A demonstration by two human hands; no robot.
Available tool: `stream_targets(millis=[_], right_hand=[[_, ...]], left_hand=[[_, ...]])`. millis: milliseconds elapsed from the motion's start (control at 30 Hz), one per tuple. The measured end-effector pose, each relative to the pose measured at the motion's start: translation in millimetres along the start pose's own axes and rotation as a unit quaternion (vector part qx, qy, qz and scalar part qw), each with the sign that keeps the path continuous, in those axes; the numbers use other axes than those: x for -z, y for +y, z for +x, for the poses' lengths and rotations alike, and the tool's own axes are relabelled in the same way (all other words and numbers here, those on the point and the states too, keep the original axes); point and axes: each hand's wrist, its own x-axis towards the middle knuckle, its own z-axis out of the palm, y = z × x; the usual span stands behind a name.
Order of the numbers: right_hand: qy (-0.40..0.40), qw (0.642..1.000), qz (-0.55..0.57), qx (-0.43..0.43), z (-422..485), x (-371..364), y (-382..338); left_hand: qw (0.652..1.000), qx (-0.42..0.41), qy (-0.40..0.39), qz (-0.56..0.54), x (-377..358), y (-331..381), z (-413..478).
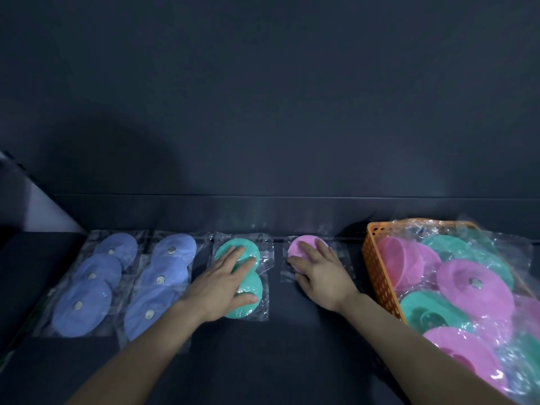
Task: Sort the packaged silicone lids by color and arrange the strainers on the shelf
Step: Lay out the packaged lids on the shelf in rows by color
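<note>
From the head view, your left hand (225, 283) lies flat on the green pack of lids (258, 283), its fingers (236, 252) straight and released, pressing on the plastic rather than gripping it. Your right hand (320, 273) rests on the pink pack of lids (304, 244), with its fingers (309, 248) spread and only lightly bent over the top lid, so it is not clenched on anything either.

Both packs lie on the dark shelf (292, 331), near each other with a bare strip between them. To your left, two blue packs of lids (87, 287) and (157, 285) lie side by side, the nearer one just beside the green pack.

At your right stands the orange basket (380, 273), piled with more bagged pink lids (473, 285) and green lids (423, 314). A pink bowl-shaped piece (400, 258) sits at its far end.
</note>
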Motion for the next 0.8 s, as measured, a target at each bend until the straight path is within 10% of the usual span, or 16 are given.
stream_targets(millis=[800], right_hand=[[0.268,0.952,0.104,-0.107,-101,107,46]], left_hand=[[0.976,-0.100,0.127,-0.143,47,151,29]])
